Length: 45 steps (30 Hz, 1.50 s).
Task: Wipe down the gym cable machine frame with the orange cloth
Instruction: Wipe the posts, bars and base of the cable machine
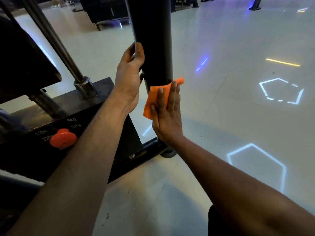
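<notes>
A thick black upright post of the cable machine frame rises through the middle of the view. My left hand grips the post's left side, fingers curled round its edge. Lower down, my right hand presses the orange cloth flat against the post with straight fingers. The cloth's top corner sticks out past the post's right edge. The post's foot meets a black base bar on the floor.
To the left is the weight stack with an orange selector knob and chrome guide rods. The glossy pale floor with light reflections spreads to the right. More dark equipment stands far back.
</notes>
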Tool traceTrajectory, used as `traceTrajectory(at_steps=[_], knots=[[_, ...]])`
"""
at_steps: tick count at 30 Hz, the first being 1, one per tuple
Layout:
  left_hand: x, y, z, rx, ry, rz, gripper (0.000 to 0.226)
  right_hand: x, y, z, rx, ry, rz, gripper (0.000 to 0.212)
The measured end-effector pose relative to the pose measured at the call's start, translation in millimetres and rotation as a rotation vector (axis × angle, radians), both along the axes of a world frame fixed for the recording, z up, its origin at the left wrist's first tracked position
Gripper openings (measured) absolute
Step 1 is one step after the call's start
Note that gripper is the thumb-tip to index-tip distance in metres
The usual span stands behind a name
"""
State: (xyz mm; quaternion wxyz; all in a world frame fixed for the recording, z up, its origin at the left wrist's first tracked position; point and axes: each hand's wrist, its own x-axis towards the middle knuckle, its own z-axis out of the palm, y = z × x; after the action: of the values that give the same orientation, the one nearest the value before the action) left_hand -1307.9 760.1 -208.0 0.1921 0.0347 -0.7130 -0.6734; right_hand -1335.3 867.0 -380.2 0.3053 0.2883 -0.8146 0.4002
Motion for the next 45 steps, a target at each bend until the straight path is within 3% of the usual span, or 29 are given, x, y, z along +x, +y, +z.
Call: traceTrajectory(at_steps=[4, 11, 18, 24, 29, 36, 41, 45], knots=[[-7.7, 0.0, -6.4, 0.047, 0.019, 0.022, 0.042, -17.5, 1.7, 24.1, -0.082, 0.086, 0.012, 0.089], [-11.8, 3.4, -25.1, 0.060, 0.032, 0.044, 0.055, -13.1, 22.1, -41.7, 0.061, -0.017, 0.077, 0.105], [-8.1, 12.2, -50.8, 0.154, 0.033, 0.062, 0.042, -25.4, 18.2, -0.4, -0.031, 0.076, 0.083, 0.095], [-6.0, 12.3, -51.9, 0.185, 0.010, 0.090, 0.040, -18.9, 34.1, -50.8, 0.119, -0.049, 0.147, 0.097], [-2.7, 15.5, -57.6, 0.192, 0.000, 0.078, 0.038, -23.5, 23.6, -0.9, -0.017, 0.058, 0.108, 0.092], [-0.3, 15.7, -70.0, 0.201, -0.038, 0.085, 0.039, -11.3, 31.9, -38.7, 0.084, 0.002, 0.144, 0.099], [3.6, 16.0, -77.6, 0.210, -0.059, 0.059, 0.040, -18.1, 22.0, 3.8, -0.017, 0.038, 0.098, 0.091], [7.2, 12.3, -91.0, 0.161, -0.085, 0.059, 0.041, -25.2, 49.2, -28.6, 0.213, 0.073, 0.203, 0.094]])
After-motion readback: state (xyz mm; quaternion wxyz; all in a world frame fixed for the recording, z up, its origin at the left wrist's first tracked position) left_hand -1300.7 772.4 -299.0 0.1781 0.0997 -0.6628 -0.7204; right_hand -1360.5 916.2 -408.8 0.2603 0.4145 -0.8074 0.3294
